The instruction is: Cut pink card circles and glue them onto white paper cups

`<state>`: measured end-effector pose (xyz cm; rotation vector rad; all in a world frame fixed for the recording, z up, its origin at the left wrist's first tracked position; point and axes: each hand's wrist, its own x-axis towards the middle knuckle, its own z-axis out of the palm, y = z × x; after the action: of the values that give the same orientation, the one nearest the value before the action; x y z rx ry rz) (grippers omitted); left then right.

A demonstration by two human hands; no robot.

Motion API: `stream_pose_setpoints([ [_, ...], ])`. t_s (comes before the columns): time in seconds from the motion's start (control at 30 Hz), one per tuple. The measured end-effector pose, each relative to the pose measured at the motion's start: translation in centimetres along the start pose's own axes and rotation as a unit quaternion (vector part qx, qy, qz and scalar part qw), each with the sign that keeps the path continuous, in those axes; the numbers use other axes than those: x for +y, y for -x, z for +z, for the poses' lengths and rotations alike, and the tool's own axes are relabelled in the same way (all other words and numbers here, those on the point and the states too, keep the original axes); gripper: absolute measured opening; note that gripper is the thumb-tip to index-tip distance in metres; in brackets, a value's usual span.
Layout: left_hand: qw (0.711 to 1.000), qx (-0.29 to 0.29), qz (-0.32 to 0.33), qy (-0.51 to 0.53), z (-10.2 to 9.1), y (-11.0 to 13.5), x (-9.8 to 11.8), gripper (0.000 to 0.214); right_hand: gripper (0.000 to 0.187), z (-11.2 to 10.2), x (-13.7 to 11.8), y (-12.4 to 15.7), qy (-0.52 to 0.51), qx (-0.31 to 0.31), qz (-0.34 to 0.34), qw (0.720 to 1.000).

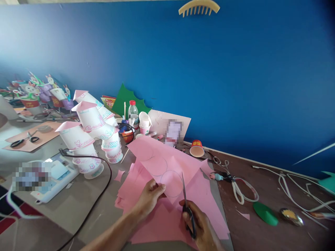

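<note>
My left hand (150, 197) pinches the lower left edge of a pink paper sheet (183, 157), thumb on top. Several drawn circles show on the sheet, one of them close to my thumb. In my right hand (201, 226) is a pair of scissors (185, 202) with black handles, its blades pointing up at the right side of that circle. Whether the blades are parted I cannot make out. More pink paper (154, 230) lies spread beneath both hands. A small pink scrap (119, 175) rests to the left of it.
Stacked decorated paper cups (85, 146) stand at left, near a black cable (110, 181) and a white device (56, 177). Another pair of scissors (24, 139) lies far left. At right are white cables (282, 181), a green paper cone (265, 213) and a red cup (196, 148). A blue wall (235, 69) rises behind.
</note>
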<state>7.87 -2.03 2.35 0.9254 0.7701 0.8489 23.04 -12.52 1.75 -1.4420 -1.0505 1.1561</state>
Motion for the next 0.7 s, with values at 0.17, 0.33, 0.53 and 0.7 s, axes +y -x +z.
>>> stream_pose_setpoints([
  [0.17, 1.000, -0.004, -0.001, 0.010, -0.05, -0.07, -0.11, 0.026, 0.052, 0.44, -0.11, 0.26, -0.008, 0.023, 0.004, 1.000],
  [0.33, 1.000, -0.016, -0.001, 0.009, -0.20, -0.17, -0.09, 0.026, 0.052, 0.28, -0.39, 0.22, 0.012, 0.008, 0.007, 1.000],
  [0.53, 1.000, 0.000, 0.004, 0.007, -0.47, -0.30, -0.18, 0.028, 0.052, 0.08, -0.44, 0.14, 0.034, -0.012, 0.006, 0.999],
  [0.7, 1.000, 0.010, 0.006, 0.003, -0.22, -0.16, 0.28, 0.032, 0.053, 0.09, -0.13, 0.23, 0.042, -0.007, 0.001, 0.999],
])
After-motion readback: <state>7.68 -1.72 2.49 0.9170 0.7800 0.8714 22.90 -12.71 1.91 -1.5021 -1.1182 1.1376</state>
